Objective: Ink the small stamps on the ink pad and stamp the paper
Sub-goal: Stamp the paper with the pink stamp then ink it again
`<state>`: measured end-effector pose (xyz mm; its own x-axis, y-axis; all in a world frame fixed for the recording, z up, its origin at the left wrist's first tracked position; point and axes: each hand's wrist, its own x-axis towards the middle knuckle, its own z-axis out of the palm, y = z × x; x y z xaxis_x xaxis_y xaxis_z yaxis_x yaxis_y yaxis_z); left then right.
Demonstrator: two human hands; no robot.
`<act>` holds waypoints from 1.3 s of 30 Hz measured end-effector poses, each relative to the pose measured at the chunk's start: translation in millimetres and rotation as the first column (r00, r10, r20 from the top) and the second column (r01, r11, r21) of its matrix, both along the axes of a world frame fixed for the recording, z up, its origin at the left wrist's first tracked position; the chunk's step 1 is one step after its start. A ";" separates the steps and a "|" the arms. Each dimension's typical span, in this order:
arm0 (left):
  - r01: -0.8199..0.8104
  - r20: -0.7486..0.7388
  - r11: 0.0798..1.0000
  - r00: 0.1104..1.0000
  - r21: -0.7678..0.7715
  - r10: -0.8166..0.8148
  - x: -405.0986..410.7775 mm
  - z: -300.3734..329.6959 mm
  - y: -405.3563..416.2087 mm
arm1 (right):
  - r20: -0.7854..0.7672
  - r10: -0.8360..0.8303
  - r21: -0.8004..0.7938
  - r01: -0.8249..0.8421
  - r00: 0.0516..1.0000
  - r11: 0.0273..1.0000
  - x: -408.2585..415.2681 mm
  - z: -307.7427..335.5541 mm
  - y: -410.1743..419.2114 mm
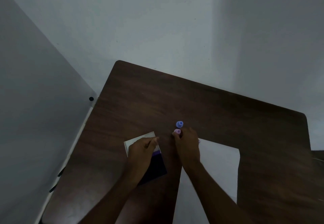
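A small pink stamp stands on the dark wooden table, and the fingertips of my right hand are closed around it. Just beyond it stands a small blue stamp, untouched. My left hand rests on the ink pad, a dark purple pad whose white lid lies open behind it; the fingers press down on it and hide much of it. A white sheet of paper lies to the right, partly under my right forearm.
The table sits in a corner, with a pale wall behind and a grey panel along its left edge. Its far edge runs diagonally from upper left to right. Bare tabletop stretches beyond the stamps.
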<state>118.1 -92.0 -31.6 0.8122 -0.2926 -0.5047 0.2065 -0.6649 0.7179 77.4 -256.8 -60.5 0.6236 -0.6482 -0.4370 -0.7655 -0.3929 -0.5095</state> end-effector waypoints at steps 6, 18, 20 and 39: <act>-0.147 -0.093 0.984 0.986 -0.104 0.138 2.0 -1.0 4.3 | 0.087 0.065 0.006 -0.065 0.994 0.998 -13.9 5.7 3.2; -0.398 -0.069 0.902 0.917 -0.168 0.392 -1.2 -4.4 52.7 | 0.123 0.211 0.120 -0.226 0.970 0.967 -2.8 5.7 46.5; -0.431 -0.038 0.886 0.901 -0.172 0.431 -0.4 -10.1 61.9 | 0.104 0.232 0.123 -0.244 0.967 0.962 4.4 3.0 46.4; -0.684 -0.229 0.655 0.727 -0.321 0.647 4.1 -17.9 63.6 | 0.226 -0.043 0.420 -0.057 0.973 0.906 4.9 16.0 43.0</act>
